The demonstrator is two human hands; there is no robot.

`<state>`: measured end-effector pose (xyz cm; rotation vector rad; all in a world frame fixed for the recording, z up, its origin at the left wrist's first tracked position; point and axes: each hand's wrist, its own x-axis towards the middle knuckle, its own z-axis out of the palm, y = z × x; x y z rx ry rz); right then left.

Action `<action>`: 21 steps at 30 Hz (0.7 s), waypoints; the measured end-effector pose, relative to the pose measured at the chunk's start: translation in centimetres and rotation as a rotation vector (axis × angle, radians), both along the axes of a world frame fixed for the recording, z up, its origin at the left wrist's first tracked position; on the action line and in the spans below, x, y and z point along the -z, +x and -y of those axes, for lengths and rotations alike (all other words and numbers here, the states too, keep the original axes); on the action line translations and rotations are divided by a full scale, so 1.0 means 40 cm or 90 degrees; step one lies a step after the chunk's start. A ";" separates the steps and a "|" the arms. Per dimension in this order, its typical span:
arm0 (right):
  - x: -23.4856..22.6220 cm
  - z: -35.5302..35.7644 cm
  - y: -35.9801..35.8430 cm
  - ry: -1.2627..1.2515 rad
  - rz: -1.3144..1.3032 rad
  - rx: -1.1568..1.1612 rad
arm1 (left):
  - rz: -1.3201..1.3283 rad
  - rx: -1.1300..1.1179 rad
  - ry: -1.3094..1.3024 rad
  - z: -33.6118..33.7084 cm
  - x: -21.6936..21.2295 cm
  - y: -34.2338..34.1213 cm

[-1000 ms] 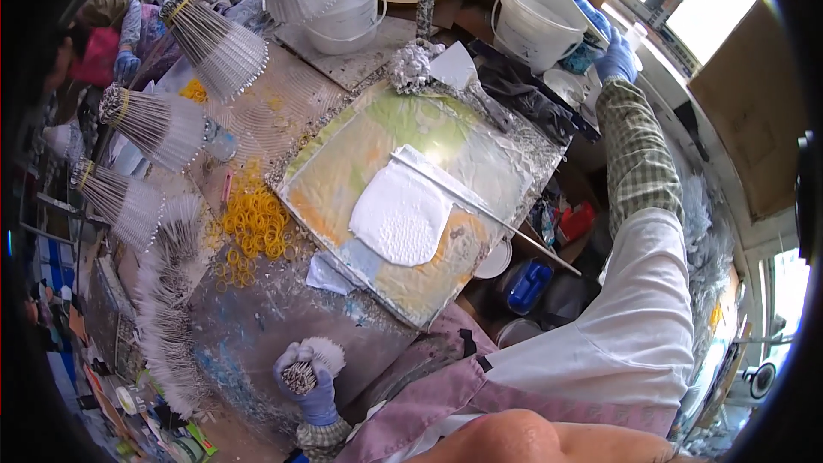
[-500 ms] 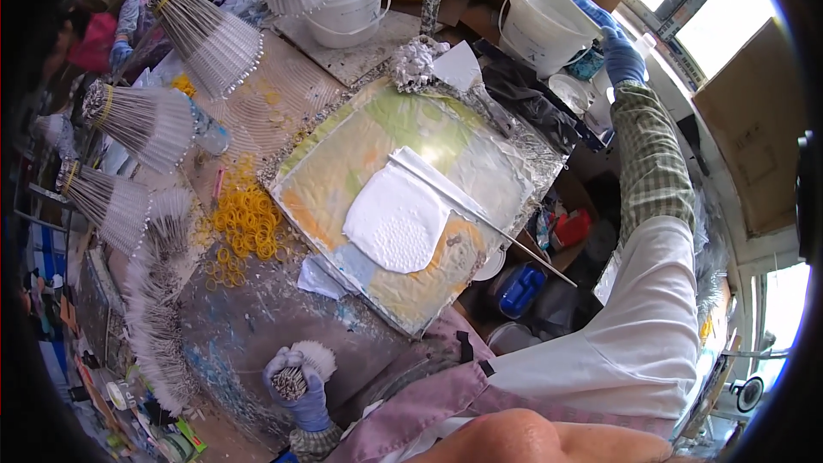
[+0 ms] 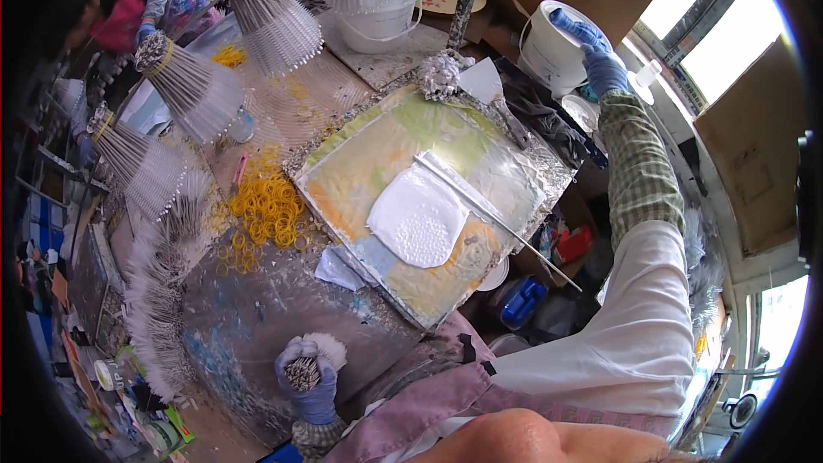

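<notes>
Left hand (image 3: 313, 377), lower centre: grip clenched round a bundle of thin sticks (image 3: 302, 372) with white-coated tips. Right hand (image 3: 600, 56), upper right: reaching onto the rim of a white bucket (image 3: 549, 51); can't tell if the grip is closed. Looks mid-batch: several tied bundles (image 3: 184, 90) already fanned out upper left, loose sticks (image 3: 159, 309) piled at left. White paste (image 3: 420, 219) on the foil tray (image 3: 549, 167) sits mid-frame on the surface. Yellow rubber bands (image 3: 270, 210) lie between.

white bucket (image 3: 549, 51) blocking right hand (image 3: 600, 56), foil tray (image 3: 343, 180) centre open
</notes>
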<state>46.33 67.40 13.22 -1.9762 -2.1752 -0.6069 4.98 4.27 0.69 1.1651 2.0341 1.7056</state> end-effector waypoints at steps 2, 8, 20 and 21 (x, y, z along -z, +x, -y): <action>0.006 0.008 0.010 0.008 0.092 -0.041 | 0.018 -0.007 -0.011 -0.010 -0.002 0.002; -0.021 0.094 -0.075 -0.014 0.041 -0.223 | 0.008 0.030 0.069 0.004 0.037 -0.019; -0.034 0.763 -0.685 -0.230 -0.180 -0.935 | 0.035 0.026 0.087 -0.005 0.052 -0.017; -0.061 0.861 -0.758 -0.196 -0.147 -1.057 | 0.021 0.023 0.106 -0.010 0.072 -0.025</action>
